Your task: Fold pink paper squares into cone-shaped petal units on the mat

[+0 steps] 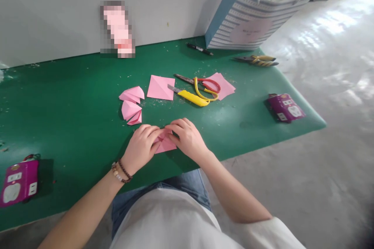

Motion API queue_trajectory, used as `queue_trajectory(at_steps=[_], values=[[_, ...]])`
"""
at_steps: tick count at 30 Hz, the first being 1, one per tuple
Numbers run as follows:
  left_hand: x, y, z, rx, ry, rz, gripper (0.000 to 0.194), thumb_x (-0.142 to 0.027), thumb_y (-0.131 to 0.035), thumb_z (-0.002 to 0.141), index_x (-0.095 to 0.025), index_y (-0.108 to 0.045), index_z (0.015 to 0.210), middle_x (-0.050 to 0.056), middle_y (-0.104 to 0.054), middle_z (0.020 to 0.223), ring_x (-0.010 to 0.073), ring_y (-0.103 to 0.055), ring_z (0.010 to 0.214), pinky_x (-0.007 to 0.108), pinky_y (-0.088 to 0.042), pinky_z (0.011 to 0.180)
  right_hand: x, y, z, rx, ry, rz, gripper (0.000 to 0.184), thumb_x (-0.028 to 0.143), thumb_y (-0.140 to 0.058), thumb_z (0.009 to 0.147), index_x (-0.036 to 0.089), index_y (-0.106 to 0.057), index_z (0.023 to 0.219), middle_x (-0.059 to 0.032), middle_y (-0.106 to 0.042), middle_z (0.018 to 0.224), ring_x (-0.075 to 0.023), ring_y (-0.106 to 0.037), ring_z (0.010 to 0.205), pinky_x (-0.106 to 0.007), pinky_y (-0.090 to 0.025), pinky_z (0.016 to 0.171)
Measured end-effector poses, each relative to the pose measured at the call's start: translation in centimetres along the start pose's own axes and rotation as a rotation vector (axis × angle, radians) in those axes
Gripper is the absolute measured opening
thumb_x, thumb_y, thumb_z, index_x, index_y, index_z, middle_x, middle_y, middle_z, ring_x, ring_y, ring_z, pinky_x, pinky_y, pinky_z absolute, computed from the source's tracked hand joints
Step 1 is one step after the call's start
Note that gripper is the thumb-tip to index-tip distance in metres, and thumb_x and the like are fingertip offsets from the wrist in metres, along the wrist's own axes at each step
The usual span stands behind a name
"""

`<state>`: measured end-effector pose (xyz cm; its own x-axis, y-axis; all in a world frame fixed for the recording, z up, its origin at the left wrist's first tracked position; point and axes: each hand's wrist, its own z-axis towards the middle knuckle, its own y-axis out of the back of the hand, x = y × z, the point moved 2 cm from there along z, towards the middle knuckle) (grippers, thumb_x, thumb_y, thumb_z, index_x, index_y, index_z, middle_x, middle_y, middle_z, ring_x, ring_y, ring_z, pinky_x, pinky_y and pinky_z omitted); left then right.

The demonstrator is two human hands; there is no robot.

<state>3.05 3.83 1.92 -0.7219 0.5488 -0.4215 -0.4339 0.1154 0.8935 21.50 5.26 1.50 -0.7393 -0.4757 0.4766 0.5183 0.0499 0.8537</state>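
A pink square of paper (166, 147) with creases lies near the table's front edge, partly covered by my fingers. My left hand (142, 144) grips its left side, thumb and fingers drawn together. From the right, my right hand (187, 138) pinches the upper edge of the same paper. Just beyond my left hand sit several folded pink paper pieces (131, 101). Farther off is a flat pink square (159, 87) with diagonal creases, the tip of a yellow utility knife (193, 98) resting over it. Scissors (204, 83) with red and yellow handles overlap more pink sheets (223, 85).
The green table (73, 105) meets a pale wall. Purple boxes stand at the left (20, 183) and right (286, 107). Pliers (257, 60), a black pen (200, 49) and a striped paper bag (251, 19) are at the back right. A blurred-out item (118, 27) leans on the wall.
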Motion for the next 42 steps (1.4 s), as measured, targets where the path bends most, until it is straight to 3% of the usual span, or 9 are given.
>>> queue_trajectory(at_steps=[6,11,15,19,23,30,35,38,42], values=[[-0.4,0.4,1.3,-0.037,-0.100,0.200,0.017,-0.017,-0.050,0.096,-0.016,-0.067,0.098,0.007,-0.069,0.093,0.0218,-0.061,0.087,0.036,-0.049,0.077,-1.0,1.2,-0.4,-0.035,-0.050,0.079,0.028,0.016,-0.064,0.085,0.020,-0.066,0.112,-0.0092,-0.069,0.103,-0.0262,-0.061,0.095,-0.044,-0.054,0.085],[-0.1,0.6,1.5,-0.155,-0.125,0.181,0.014,-0.014,-0.052,0.093,-0.016,-0.065,0.087,0.006,-0.071,0.092,0.0203,-0.065,0.085,0.033,-0.051,0.076,-0.3,0.5,-0.3,-0.062,-0.090,0.124,0.030,0.017,-0.060,0.086,0.022,-0.062,0.116,-0.0090,-0.069,0.101,-0.0257,-0.063,0.093,-0.044,-0.056,0.083],[0.0,1.2,0.9,-0.393,-0.013,0.035,0.009,-0.015,-0.053,0.093,-0.015,-0.062,0.096,0.005,-0.073,0.093,0.0162,-0.070,0.082,0.026,-0.053,0.075,0.8,0.0,0.4,-0.089,-0.207,0.269,0.041,0.018,-0.056,0.088,0.025,-0.053,0.128,-0.0078,-0.065,0.107,-0.0200,-0.065,0.082,-0.038,-0.058,0.077],[0.5,1.8,0.1,-0.480,0.134,-0.050,0.008,-0.016,-0.051,0.094,-0.016,-0.058,0.098,0.002,-0.071,0.079,0.0111,-0.068,0.061,0.019,-0.050,0.058,1.9,-0.4,1.2,-0.096,-0.235,0.427,0.055,0.018,-0.061,0.083,0.028,-0.045,0.136,-0.0076,-0.060,0.118,-0.0173,-0.065,0.079,-0.037,-0.059,0.075],[1.1,2.5,-0.2,-0.532,0.235,-0.104,0.007,-0.018,-0.050,0.095,-0.016,-0.056,0.097,0.001,-0.069,0.073,0.0106,-0.068,0.059,0.015,-0.047,0.053,2.0,-0.8,1.3,-0.088,-0.138,0.519,0.070,0.022,-0.071,0.080,0.032,-0.039,0.141,-0.0099,-0.051,0.132,-0.0180,-0.065,0.085,-0.038,-0.060,0.078],[1.4,3.0,-0.2,-0.529,0.353,-0.181,0.008,-0.021,-0.047,0.096,-0.018,-0.054,0.096,0.002,-0.067,0.075,0.0101,-0.065,0.057,0.016,-0.045,0.050,1.5,-1.4,0.7,-0.071,-0.072,0.469,0.075,0.009,-0.060,0.079,0.033,-0.036,0.146,-0.0108,-0.045,0.141,-0.0189,-0.064,0.092,-0.039,-0.059,0.084],[1.2,2.8,-0.1,-0.474,0.434,-0.291,0.010,-0.025,-0.045,0.096,-0.018,-0.053,0.094,0.000,-0.064,0.070,0.0100,-0.061,0.052,0.017,-0.043,0.046,1.5,-1.0,0.9,-0.192,-0.127,0.472,0.058,0.008,-0.053,0.081,0.029,-0.048,0.136,-0.0101,-0.057,0.129,-0.0148,-0.065,0.080,-0.037,-0.060,0.080],[1.0,2.7,-0.1,-0.432,0.440,-0.389,0.011,-0.026,-0.047,0.094,-0.018,-0.053,0.098,-0.002,-0.063,0.066,0.0092,-0.058,0.048,0.016,-0.042,0.044,1.5,-0.7,0.8,-0.249,-0.153,0.527,0.045,0.015,-0.054,0.087,0.026,-0.052,0.130,-0.0078,-0.067,0.115,-0.0159,-0.067,0.083,-0.036,-0.060,0.080],[0.5,2.3,-0.1,-0.385,0.438,-0.407,0.019,-0.026,-0.058,0.087,-0.018,-0.054,0.104,0.000,-0.068,0.073,0.0097,-0.063,0.052,0.017,-0.047,0.049,1.4,-0.6,0.6,-0.292,-0.187,0.627,0.041,0.014,-0.050,0.089,0.027,-0.053,0.127,-0.0040,-0.072,0.106,-0.0166,-0.071,0.093,-0.034,-0.060,0.084]])
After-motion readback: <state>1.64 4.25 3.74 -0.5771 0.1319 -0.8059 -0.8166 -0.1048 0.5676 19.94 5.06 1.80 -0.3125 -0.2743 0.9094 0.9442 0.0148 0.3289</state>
